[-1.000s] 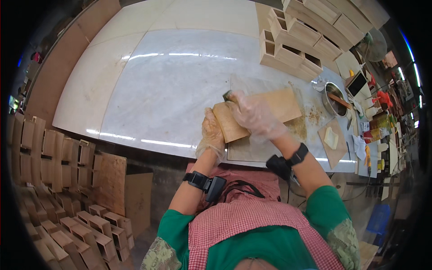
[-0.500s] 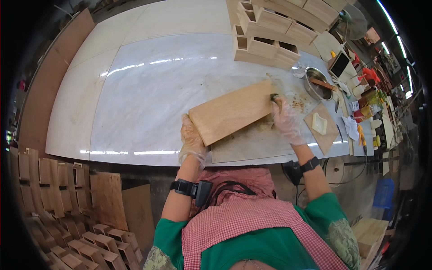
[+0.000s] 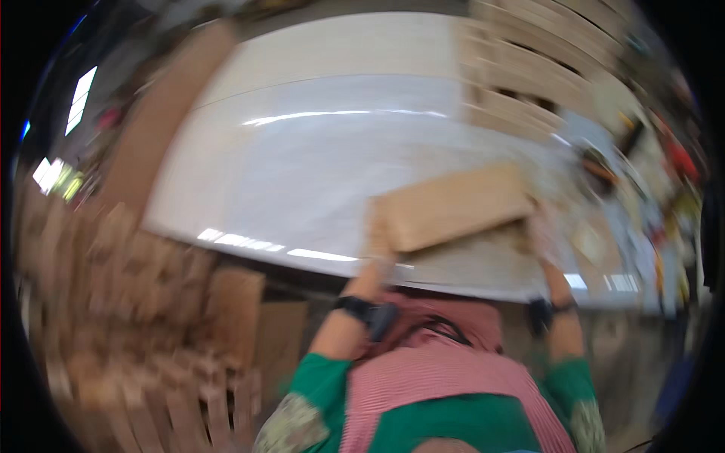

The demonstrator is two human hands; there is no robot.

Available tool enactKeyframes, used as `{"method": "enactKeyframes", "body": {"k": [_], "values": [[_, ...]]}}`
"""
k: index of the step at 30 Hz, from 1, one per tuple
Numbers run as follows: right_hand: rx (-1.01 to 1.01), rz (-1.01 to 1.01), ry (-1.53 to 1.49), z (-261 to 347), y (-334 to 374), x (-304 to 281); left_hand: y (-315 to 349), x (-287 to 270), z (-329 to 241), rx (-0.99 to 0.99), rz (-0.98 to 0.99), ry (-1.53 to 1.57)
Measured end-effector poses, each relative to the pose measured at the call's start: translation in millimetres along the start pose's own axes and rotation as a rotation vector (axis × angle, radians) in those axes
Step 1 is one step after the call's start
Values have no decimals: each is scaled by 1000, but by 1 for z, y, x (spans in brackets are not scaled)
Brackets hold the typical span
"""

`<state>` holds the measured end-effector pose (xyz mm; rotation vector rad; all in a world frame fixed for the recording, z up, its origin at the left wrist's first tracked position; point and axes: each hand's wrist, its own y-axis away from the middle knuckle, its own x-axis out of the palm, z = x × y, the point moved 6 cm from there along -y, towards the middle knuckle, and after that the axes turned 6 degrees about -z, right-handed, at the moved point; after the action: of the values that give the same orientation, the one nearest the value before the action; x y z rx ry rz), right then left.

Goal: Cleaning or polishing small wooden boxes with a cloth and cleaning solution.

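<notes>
The left hand (image 3: 379, 235) is grasping the left end of a wooden board (image 3: 457, 205), while the right hand (image 3: 541, 232) is meeting its right end, blur hiding whether it is gripping; the board is slanting near the front edge of the surface (image 3: 310, 174), whose pale expanse is stretching leftward, wooden boxes (image 3: 521, 68) standing beyond

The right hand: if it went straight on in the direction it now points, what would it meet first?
Probably the right end of the wooden board; the right hand is close beside it, but blur hides whether they touch.
</notes>
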<state>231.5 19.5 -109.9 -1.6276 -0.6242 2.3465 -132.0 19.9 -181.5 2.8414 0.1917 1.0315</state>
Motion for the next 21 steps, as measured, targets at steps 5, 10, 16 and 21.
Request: {"method": "enactKeyframes", "body": {"k": [5, 10, 16, 21], "values": [[61, -130, -262, 0, 33, 7, -14, 44, 7, 104, -9, -28], [147, -71, -379, 14, 31, 22, 72, 136, -163, 357, -88, -684], [155, -36, -430, 13, 22, 24, 221, 161, -324, 1225, -121, -2138], [192, -33, -453, 12, 23, 27, 325, 149, -471, 950, -656, -3006]]}}
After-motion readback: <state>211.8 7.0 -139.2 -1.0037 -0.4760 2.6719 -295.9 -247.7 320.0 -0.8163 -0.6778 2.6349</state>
